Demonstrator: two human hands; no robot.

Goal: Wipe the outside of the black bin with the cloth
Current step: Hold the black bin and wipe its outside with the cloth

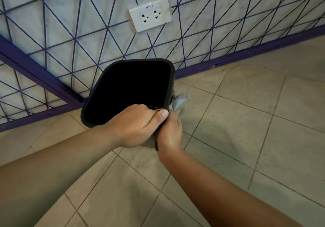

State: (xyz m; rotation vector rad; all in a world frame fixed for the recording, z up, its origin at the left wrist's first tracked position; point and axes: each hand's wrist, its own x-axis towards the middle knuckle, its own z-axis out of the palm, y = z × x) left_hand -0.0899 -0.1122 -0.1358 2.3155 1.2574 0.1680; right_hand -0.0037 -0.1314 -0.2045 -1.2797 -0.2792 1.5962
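The black bin with a rounded square rim is seen from above, in front of the wall and over the tiled floor. My left hand grips its near rim, thumb along the edge. My right hand is pressed against the bin's right outer side near the front corner and holds a grey-blue cloth, part of which sticks up beside the rim. The bin's outer walls are mostly hidden below the rim and my hands.
A white wall with purple diagonal lines and a purple skirting board runs behind the bin. A white double socket sits on the wall above it. Beige floor tiles spread to the right and front.
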